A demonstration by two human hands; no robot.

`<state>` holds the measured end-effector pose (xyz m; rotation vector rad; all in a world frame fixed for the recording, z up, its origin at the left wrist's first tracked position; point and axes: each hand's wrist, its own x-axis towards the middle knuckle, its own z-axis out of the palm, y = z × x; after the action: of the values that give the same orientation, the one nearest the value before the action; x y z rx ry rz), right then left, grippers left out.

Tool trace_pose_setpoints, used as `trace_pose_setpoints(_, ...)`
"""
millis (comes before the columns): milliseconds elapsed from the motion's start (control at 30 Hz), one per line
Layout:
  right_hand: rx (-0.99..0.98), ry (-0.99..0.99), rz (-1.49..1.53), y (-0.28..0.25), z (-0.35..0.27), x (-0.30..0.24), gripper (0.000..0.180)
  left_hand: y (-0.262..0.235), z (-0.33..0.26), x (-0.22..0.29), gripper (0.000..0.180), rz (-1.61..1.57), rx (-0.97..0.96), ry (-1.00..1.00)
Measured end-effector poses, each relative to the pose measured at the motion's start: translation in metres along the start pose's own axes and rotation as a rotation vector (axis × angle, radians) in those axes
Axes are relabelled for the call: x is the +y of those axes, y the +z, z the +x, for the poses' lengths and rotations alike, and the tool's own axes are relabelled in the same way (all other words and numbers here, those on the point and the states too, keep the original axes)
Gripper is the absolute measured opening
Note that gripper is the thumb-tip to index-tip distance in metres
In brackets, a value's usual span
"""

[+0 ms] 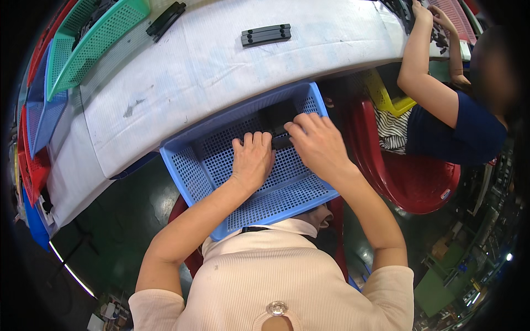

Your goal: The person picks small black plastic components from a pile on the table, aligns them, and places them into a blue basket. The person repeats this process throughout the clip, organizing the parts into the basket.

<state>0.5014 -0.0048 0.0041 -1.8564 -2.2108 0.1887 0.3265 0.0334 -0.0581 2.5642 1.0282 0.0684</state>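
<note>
A blue perforated plastic basket (212,223) rests tilted on my lap, its far side against the table edge. Inside it, both hands are around a short black bar-like part (282,142) whose ends are covered by my fingers. My left hand (253,161) is closed with curled fingers at the part's left end. At the other end my right hand (317,144) is closed too, thumb and fingers bent over it. Just beyond them, more black pieces (274,115) lie in the basket's far right corner, partly hidden by my right hand.
On the white-covered table (182,83) lie a stack of black strips (266,35) and another black bundle (165,21). Green (88,55) and red baskets (33,165) stand at the left. To the right, a co-worker in a dark blue top (458,129) sits on a red chair (414,187), beside a yellow basket (389,99).
</note>
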Motion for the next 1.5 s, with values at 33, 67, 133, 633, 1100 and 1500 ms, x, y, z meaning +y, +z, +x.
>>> trace_pose_setpoints(33,0.048,0.020,0.015,-0.008,0.001,-0.001,0.021,0.002,0.001,-0.001,0.032,-0.002,-0.009,-0.010)
trace_pose_setpoints(67,0.112,0.048,0.019,-0.017,0.002,0.000,0.021,0.003,0.001,-0.001,0.033,-0.005,-0.019,-0.020)
trace_pose_setpoints(133,0.155,0.138,0.016,-0.030,-0.002,0.004,0.020,0.001,0.003,0.003,0.033,0.014,-0.035,-0.042)
trace_pose_setpoints(633,0.203,0.334,0.122,-0.039,-0.023,0.001,0.020,-0.010,0.018,0.010,0.030,-0.460,-0.093,-0.256)
trace_pose_setpoints(1100,0.231,0.353,0.123,-0.039,-0.025,0.000,0.019,-0.016,0.017,0.006,0.032,-0.344,-0.001,-0.157)
trace_pose_setpoints(1500,0.268,0.336,0.149,-0.036,-0.017,0.001,0.018,0.006,0.039,0.015,0.048,-0.082,0.089,0.101)
